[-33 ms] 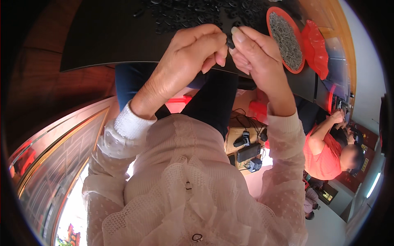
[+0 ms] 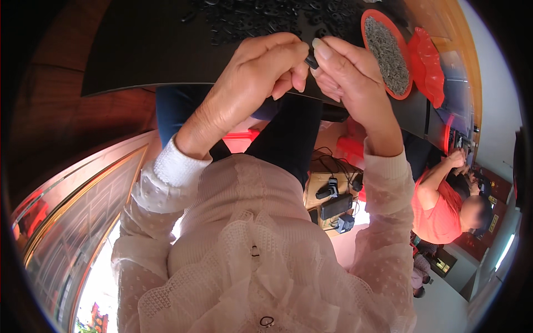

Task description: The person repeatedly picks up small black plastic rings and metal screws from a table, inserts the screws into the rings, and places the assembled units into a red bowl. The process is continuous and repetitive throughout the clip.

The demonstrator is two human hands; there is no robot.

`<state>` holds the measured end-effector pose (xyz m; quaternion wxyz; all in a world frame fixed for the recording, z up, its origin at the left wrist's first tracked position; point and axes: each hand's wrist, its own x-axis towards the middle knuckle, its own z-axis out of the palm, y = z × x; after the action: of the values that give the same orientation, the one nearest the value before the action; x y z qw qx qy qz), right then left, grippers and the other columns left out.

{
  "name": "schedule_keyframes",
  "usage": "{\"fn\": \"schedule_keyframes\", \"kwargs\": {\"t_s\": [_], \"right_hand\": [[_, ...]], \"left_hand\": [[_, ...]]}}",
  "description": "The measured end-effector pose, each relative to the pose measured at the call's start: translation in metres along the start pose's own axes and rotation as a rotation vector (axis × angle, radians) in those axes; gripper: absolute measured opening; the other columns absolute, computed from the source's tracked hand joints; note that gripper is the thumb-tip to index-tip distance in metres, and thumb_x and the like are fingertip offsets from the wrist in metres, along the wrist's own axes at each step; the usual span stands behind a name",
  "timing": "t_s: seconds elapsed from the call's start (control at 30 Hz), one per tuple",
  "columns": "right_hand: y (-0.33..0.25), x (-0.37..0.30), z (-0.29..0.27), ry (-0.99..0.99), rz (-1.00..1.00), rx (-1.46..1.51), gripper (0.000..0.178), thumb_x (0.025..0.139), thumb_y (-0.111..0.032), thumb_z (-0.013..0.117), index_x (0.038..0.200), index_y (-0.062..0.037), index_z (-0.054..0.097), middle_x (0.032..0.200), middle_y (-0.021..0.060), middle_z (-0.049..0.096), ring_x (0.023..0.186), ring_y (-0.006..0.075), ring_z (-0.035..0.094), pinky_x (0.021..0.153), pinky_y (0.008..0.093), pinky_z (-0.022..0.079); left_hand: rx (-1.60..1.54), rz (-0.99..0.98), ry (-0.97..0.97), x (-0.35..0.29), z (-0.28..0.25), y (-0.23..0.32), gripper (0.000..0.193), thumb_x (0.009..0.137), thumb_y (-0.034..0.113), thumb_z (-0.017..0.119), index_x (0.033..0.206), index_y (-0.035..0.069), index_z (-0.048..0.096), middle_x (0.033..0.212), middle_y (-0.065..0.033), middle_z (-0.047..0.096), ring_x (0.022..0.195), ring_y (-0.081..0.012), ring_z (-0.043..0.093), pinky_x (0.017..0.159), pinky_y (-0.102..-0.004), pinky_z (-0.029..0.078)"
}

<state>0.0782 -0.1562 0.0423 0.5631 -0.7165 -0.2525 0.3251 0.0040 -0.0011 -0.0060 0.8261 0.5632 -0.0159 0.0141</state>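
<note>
My left hand (image 2: 265, 62) and my right hand (image 2: 351, 65) meet over the near edge of the black table (image 2: 150, 53). Between their fingertips is a small black piece (image 2: 312, 60), smooth and narrow, pinched from both sides. Its far end is covered by my fingers. The other fingers of each hand are curled in. Just beyond them spreads a heap of small black parts (image 2: 261, 19), some of them looped, that look like plastic.
Right of my hands stands an orange-red bowl (image 2: 411, 89) full of thin grey metal bits (image 2: 387, 55). Beside it lies a red wavy-edged dish (image 2: 427, 69). A wooden stool (image 2: 315, 183) with cables and black devices is by my right leg. Another person (image 2: 436, 202) sits at far right.
My right hand has shifted slightly to the right, away from the left fingertips. More of the small black piece shows between the hands, and it lies at a flatter slant.
</note>
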Motion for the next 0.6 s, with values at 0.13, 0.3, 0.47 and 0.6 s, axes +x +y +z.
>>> {"fn": "schedule_keyframes", "kwargs": {"t_s": [0.13,0.3,0.47,0.6], "right_hand": [[-0.007,0.002,-0.009,-0.073,0.004,-0.176,0.039,0.097,-0.032,0.051,0.070,-0.0043,0.048,0.060,-0.0056,0.038,0.055,0.0046,0.032,0.048,0.0230,0.028],[0.005,0.000,-0.006,-0.002,-0.247,-0.448,0.034,0.098,-0.028,0.050,0.075,-0.0017,0.049,0.058,0.0035,0.040,0.052,0.0111,0.038,0.048,0.0279,0.034],[0.001,-0.007,-0.003,-0.010,-0.391,-0.626,0.028,0.098,-0.023,0.049,0.080,-0.0012,0.049,0.059,0.0125,0.043,0.050,0.0235,0.042,0.048,0.0328,0.037],[0.001,-0.006,-0.007,-0.034,-0.371,-0.664,0.028,0.096,-0.024,0.052,0.080,-0.0019,0.051,0.061,0.0125,0.048,0.051,0.0268,0.048,0.047,0.0334,0.038]], "left_hand": [[0.018,-0.073,-0.085,0.000,-0.007,0.007,0.031,0.090,0.027,0.048,0.075,0.000,0.056,0.061,-0.0054,0.052,0.047,-0.0086,0.040,0.041,-0.0272,0.047],[-0.007,-0.104,-0.123,0.003,-0.010,0.006,0.032,0.089,0.027,0.049,0.072,0.001,0.055,0.060,-0.0048,0.051,0.046,-0.0083,0.040,0.042,-0.0277,0.048],[0.040,-0.151,-0.133,0.003,-0.008,0.014,0.032,0.087,0.026,0.051,0.068,0.001,0.054,0.059,-0.0045,0.051,0.045,-0.0080,0.040,0.043,-0.0283,0.049],[0.044,-0.183,-0.167,0.003,-0.013,0.012,0.028,0.085,0.023,0.052,0.071,0.000,0.056,0.062,-0.0066,0.052,0.046,-0.0097,0.042,0.043,-0.0293,0.049]]}}
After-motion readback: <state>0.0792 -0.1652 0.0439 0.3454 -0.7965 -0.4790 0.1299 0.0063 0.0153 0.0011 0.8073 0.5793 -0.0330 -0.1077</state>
